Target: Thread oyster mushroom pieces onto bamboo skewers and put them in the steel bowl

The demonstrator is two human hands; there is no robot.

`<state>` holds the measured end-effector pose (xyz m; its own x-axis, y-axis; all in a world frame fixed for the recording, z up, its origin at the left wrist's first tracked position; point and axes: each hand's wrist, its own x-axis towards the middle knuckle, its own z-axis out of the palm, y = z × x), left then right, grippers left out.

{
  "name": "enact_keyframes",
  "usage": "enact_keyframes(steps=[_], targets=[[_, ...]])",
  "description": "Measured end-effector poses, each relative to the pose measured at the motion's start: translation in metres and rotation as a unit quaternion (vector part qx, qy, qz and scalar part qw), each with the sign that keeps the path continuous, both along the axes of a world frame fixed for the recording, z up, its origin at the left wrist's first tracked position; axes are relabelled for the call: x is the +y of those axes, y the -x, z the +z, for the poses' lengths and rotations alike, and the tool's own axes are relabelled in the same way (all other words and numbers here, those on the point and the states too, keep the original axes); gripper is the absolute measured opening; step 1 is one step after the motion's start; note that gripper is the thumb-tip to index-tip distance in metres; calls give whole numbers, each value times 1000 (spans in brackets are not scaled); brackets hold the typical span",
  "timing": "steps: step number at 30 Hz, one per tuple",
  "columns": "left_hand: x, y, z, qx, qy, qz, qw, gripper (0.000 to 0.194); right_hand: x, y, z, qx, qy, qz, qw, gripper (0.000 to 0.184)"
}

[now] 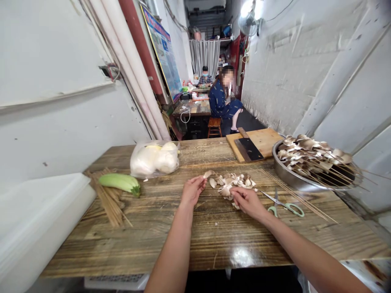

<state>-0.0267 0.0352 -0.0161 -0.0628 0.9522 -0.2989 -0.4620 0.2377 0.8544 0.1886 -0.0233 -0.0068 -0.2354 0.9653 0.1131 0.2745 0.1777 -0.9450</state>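
Note:
My left hand (pixel 193 190) is closed in a pinch on a small oyster mushroom piece (pixel 208 174), just above the wooden table. To its right lies a loose pile of oyster mushroom pieces (pixel 236 180). My right hand (pixel 247 199) reaches into the near side of this pile, its thumb and fingertips pressed together on a mushroom piece (pixel 225 191). Beside my right hand, scissors with green handles (pixel 279 203) lie with their blades apart. Several thin bamboo skewers (pixel 297 197) are laid out between the scissors and a metal basin (pixel 285 173).
The basin holds skewered mushrooms (pixel 314 150), sticks jutting right. A cleaver (pixel 249 148) rests on a cutting board (pixel 269 140). Leftward are a bagged white vegetable (pixel 155 158), a green squash (pixel 119 183), a skewer bundle (pixel 108 203) and a white box (pixel 45 228). Two people sit farther back.

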Motion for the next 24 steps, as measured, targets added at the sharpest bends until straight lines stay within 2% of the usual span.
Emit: enact_keyframes(steps=[6,9,11,13,15,18,21,24], targets=[[1,-3,-1,57,51,61,995,15,3,-1,0,-6,11,-15,1000,30],[-1,0,0,198,48,40,978,22,4,-2,1,-2,21,-16,1000,29],[-4,7,5,355,9,11,935,30,3,-3,2,-3,22,-12,1000,29],[-6,16,11,480,-63,34,875,35,2,-4,3,-3,20,-13,1000,29],[-7,24,17,541,-155,58,825,29,1,-5,5,-2,19,-17,1000,30],[-5,27,15,611,-275,-29,742,30,0,-7,8,4,26,-22,999,30],[-5,23,4,663,-281,-123,683,40,0,-6,8,9,35,-16,999,30],[-4,21,-4,685,-267,-156,659,38,0,-5,4,4,27,-6,1000,29]])
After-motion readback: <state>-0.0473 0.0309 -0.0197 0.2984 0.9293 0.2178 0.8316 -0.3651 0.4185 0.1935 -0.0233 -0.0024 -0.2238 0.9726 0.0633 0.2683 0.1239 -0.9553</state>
